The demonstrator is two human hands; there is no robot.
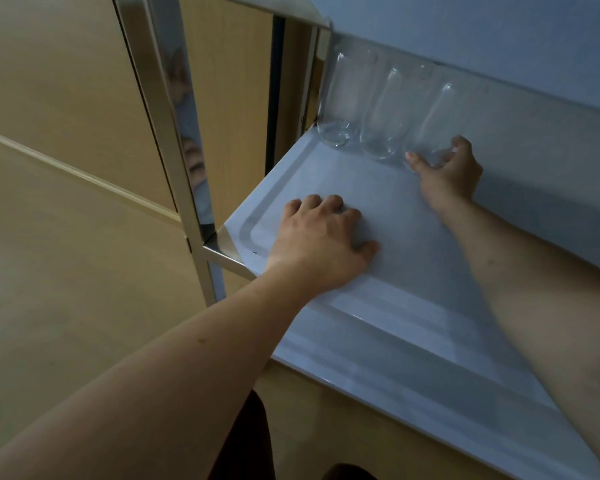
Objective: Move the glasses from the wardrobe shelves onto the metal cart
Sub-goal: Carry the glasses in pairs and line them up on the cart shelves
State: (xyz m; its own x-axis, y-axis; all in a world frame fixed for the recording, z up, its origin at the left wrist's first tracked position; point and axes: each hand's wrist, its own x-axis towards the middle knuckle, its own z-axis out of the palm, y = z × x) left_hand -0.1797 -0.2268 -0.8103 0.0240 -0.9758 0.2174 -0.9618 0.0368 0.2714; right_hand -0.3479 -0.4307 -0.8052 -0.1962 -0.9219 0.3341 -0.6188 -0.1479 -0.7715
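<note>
Three clear glasses stand in a row at the back left corner of the metal cart's shelf (pixel 395 289): a left glass (pixel 343 98), a middle glass (pixel 392 112) and a right glass (pixel 437 123), close together. My right hand (pixel 447 178) grips the right glass low at its base, thumb on the near side and fingers round the far side. My left hand (pixel 319 237) rests on the shelf near its left front corner with bent fingers, holding nothing.
A shiny metal post (pixel 163 98) rises at the cart's left front corner. The cart's upper shelf (pixel 499 29) hangs over the glasses. Light wooden panels (pixel 49 81) and floor lie to the left. The shelf has a raised rim (pixel 250 226).
</note>
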